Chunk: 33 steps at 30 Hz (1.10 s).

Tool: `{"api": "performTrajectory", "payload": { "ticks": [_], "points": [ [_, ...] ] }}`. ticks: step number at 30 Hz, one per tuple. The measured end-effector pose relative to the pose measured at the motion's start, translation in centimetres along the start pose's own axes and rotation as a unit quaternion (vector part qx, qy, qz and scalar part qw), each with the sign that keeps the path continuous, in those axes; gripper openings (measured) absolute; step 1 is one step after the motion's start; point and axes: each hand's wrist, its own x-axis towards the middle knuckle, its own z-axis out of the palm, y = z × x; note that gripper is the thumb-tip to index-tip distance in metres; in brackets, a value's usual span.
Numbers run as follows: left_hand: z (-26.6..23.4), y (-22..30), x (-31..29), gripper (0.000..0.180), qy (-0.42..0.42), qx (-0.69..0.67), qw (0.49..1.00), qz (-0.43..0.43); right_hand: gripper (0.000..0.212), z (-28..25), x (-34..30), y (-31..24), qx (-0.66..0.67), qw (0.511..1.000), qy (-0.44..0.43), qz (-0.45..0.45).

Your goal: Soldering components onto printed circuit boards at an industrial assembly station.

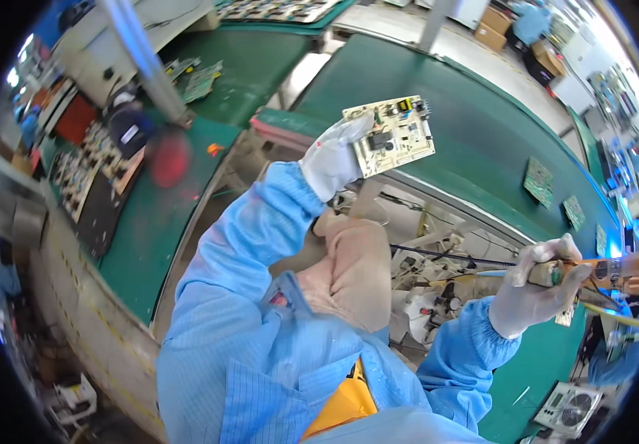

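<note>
My left hand, in a white glove, grips a cream-coloured circuit board by its left edge. The board is raised over the near edge of the green conveyor belt, its face with black, yellow and other parts showing. At the right, my gloved right hand has its fingers curled round a small grey-green, block-shaped thing whose kind I cannot make out. An orange-brown tube-like part lies just beyond those fingers; whether it joins the held thing is unclear.
Green boards lie along the far right of the conveyor belt. A grey box with a fan sits on the green bench at lower right. Cables hang below the belt. Leftward, a blurred red round thing is over another green surface.
</note>
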Motion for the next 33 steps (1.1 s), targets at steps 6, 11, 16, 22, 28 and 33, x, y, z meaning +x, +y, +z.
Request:
{"api": "performTrajectory", "payload": {
  "ticks": [6,11,16,22,28,33],
  "points": [
    [0.4,5.7,-13.3,0.049,0.068,0.015,0.996,0.059,0.028,-0.2,-0.4,-1.1,0.095,0.995,-0.025,0.029],
    [-1.5,10.4,-23.4,0.050,0.169,0.083,0.974,0.125,0.041,-0.9,-1.3,-1.3,0.081,0.995,-0.050,0.005],
    [-1.2,11.8,-26.5,0.034,0.323,0.103,0.923,0.180,0.047,-0.9,-0.3,-1.5,0.050,0.995,-0.082,0.029],
    [-3.5,12.4,-27.7,0.029,0.354,0.105,0.910,0.190,0.044,-1.5,0.1,-1.2,0.046,0.993,-0.109,0.025],
    [-1.2,12.5,-27.3,0.023,0.427,0.138,0.874,0.187,0.042,-1.3,0.4,-1.1,0.060,0.996,-0.045,0.053],
    [-3.9,12.8,-27.9,0.024,0.403,0.088,0.892,0.183,0.043,-2.1,0.9,-1.0,0.090,0.984,-0.138,0.069]
  ]
}}
